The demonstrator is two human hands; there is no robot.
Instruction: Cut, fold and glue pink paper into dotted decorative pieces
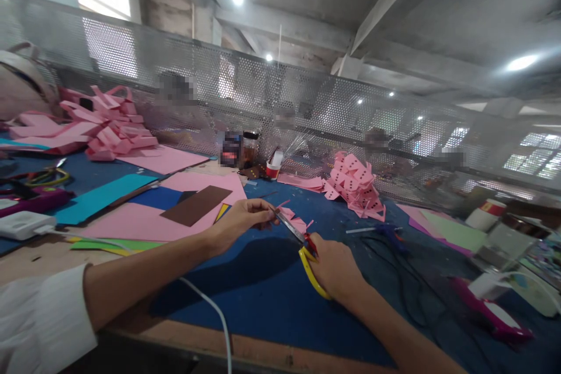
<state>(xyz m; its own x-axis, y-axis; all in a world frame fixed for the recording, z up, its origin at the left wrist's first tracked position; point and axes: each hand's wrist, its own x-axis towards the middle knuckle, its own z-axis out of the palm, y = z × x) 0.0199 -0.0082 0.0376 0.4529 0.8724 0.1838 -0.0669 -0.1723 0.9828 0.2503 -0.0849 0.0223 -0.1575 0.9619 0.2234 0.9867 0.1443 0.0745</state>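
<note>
My right hand grips a pair of scissors with yellow and red handles, its blades pointing up and to the left. At the blade tips, my left hand is closed in a pinch. What lies between those fingertips is too small to make out; a thin dark sliver shows just above them. Small pink paper pieces lie on the blue mat behind the blades. Left of my left hand, a brown paper strip rests on pink sheets.
A heap of dotted pink paper shapes stands behind my right hand. Folded pink strips pile up at the far left. A glue gun with its cable lies to the right. A white cable crosses the front edge. Behind runs a perforated metal screen.
</note>
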